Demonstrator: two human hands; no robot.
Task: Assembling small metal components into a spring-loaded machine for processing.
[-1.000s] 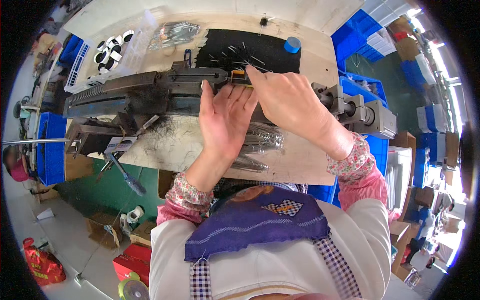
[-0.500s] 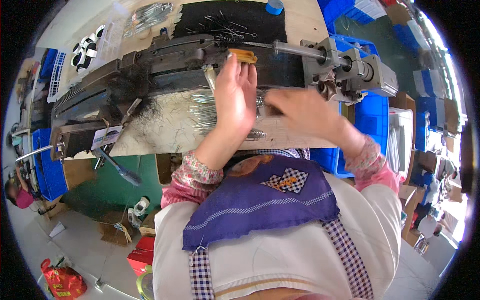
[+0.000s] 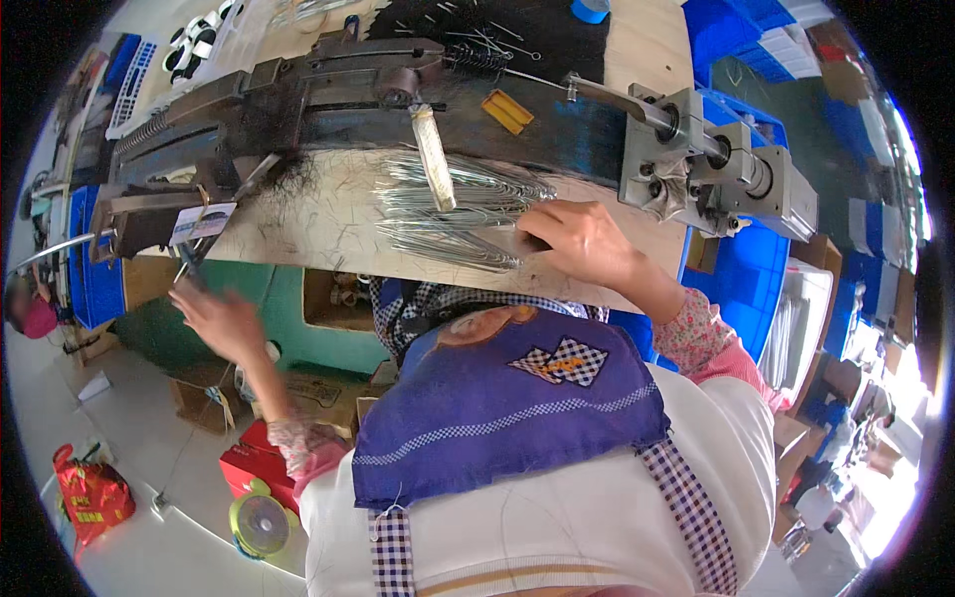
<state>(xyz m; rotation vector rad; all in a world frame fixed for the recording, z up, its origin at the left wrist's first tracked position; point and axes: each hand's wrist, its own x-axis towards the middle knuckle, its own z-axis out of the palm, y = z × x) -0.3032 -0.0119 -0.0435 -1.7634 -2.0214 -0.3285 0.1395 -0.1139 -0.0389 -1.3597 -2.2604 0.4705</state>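
Note:
My right hand (image 3: 582,239) is closed, its fingertips pinched around something dark that I cannot make out. It is beside the looped ends of a bundle of thin bent steel wires (image 3: 448,204) on the wooden bench. My left hand (image 3: 224,320), smeared by motion, is at the lower left beside a lever (image 3: 187,264) on the bench machine; whether it grips the lever is unclear. A yellow channel-shaped piece (image 3: 507,111) lies on the machine's dark bed. From the machine, a pale wrapped handle (image 3: 434,164) reaches over the wires. A spiral black bristle brush (image 3: 476,60) sits in line with a metal rod.
At the right stands a metal shaft-and-bearing unit (image 3: 686,134), with blue bins (image 3: 741,264) beyond it. Loose wires lie on a black mat (image 3: 428,18) at the back, near a blue round cap (image 3: 590,10). Black bristles litter the bench. A white-and-black roll pile (image 3: 199,45) is far left.
My left hand has left the yellow piece and swung down left to the lever; the yellow piece now lies on the bed. The right hand has stayed near the wires. The view has shifted slightly.

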